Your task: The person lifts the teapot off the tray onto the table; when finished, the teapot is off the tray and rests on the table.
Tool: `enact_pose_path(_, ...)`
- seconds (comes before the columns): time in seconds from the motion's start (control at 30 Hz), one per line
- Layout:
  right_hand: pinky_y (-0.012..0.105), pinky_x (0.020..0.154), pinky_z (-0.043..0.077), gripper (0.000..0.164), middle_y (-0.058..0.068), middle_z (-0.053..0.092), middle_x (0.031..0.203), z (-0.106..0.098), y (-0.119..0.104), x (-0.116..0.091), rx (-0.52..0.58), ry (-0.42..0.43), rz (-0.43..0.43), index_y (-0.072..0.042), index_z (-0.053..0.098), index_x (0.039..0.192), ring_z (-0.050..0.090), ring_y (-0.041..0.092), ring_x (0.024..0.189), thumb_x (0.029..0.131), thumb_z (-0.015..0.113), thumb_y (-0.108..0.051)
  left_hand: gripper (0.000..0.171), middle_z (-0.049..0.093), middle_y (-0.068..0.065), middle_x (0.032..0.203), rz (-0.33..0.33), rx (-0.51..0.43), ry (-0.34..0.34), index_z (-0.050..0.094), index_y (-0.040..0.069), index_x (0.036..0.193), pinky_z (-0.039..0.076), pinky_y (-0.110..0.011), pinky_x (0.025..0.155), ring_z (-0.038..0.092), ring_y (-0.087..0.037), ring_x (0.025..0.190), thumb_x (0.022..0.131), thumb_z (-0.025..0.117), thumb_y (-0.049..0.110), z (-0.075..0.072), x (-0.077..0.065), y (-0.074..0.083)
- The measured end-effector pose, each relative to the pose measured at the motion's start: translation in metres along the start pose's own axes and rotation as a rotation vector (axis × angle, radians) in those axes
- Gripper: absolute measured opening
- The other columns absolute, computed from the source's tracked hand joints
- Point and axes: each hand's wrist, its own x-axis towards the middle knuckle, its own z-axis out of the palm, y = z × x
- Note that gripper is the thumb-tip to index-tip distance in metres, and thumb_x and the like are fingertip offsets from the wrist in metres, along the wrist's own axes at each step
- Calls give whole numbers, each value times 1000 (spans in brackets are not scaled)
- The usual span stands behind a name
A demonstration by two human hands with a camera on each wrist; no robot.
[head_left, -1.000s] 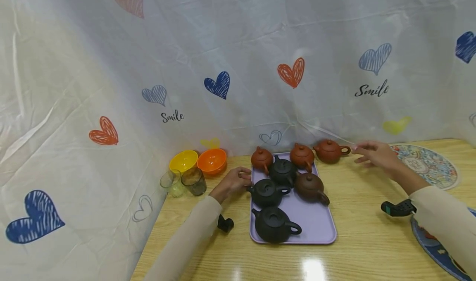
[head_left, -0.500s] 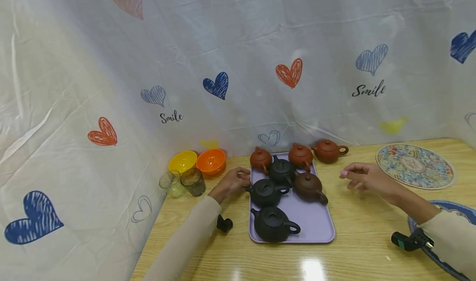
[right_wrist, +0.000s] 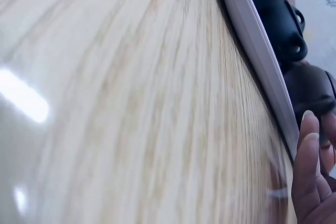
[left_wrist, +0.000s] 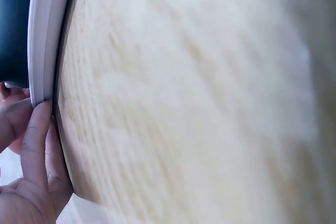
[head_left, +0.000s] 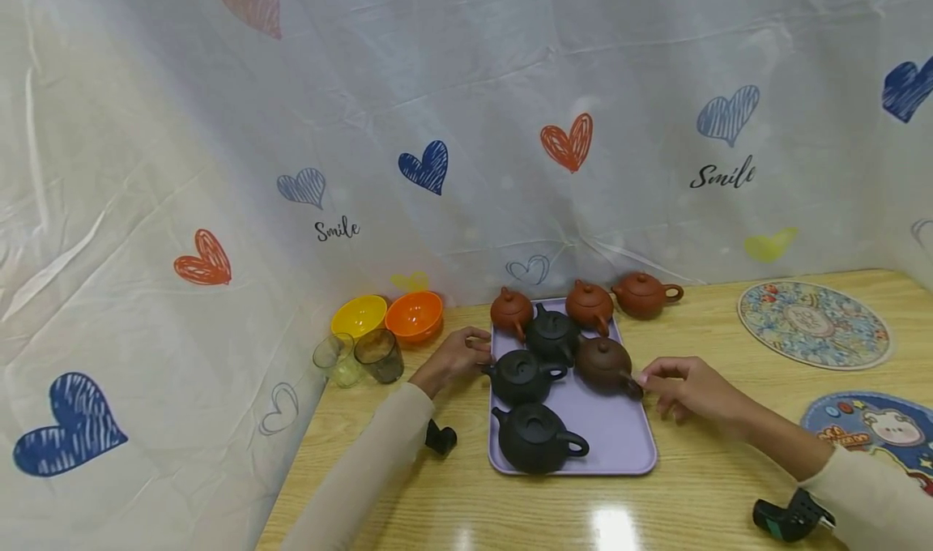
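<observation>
The left hand (head_left: 457, 356) pinches the lilac tray (head_left: 615, 446) by its left rim; right hand (head_left: 687, 387), grip indiscernible, adjoins the brown teapot (head_left: 602, 364) at the tray's right rim.

Teapots (head_left: 534, 437) look matt, the wood-grained table (head_left: 700, 494) glossy.

The left hand (head_left: 456, 358) is at the left rim of the tray (head_left: 612, 433); the right hand (head_left: 688, 387) is at the brown pot (head_left: 603, 365), perhaps touching it. Three black pots (head_left: 520, 379) stand on the tray too.
</observation>
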Motion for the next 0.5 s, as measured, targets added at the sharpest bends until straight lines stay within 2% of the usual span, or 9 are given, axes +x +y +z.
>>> enact_pose_path(0.17,27,56,53,38,5,63,92,9,-5,1,-40,27,28,1,68,112,61,15,67,97,67,-34,42,65,-18,115,-4,-5,-1,57,0,131,61,-36,85,67,-19,88,91,70,1,0,1,1)
enact_pose_path(0.5,27,53,50,40,5,62,71,16,-7,6,-62,41,26,2,69,108,57,14,60,95,68,-35,43,65,-19,117,4,9,-1,57,0,131,60,-35,84,66,-19,90,91,71,2,0,0,1)
